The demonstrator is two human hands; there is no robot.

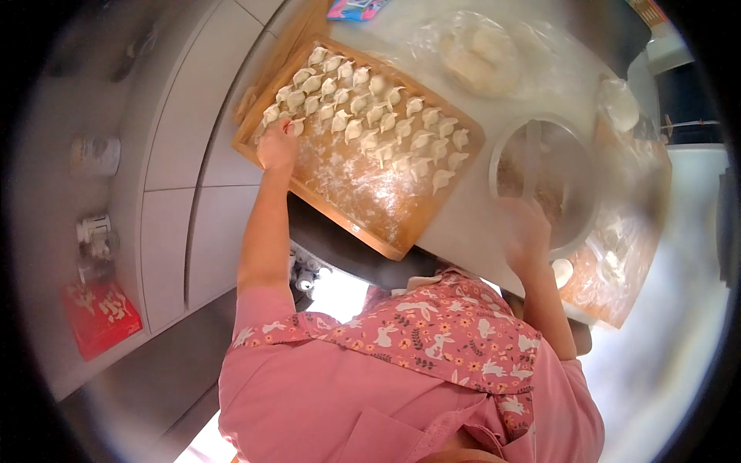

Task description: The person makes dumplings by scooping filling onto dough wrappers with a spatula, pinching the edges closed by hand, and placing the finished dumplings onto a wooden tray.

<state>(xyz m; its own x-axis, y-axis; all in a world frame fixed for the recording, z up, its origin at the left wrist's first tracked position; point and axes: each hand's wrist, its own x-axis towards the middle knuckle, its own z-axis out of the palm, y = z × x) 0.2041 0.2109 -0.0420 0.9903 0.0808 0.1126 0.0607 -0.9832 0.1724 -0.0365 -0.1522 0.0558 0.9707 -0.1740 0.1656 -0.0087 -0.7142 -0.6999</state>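
My left hand is at the left edge of a floured wooden tray, its fingers closed on a dumpling. Rows of folded dumplings fill the upper part of that tray. Over on the right, my right hand is at the near left rim of a large bowl with brownish filling inside. A pale, long utensil seems to stand in the filling. Blur hides the right fingers, so I cannot make out whether they hold anything.
A round wrapper lies right of my right hand, beside a floured board partly covered by plastic. Dough under clear plastic rests behind the bowl. White cabinets border the left, with a red packet lower down.
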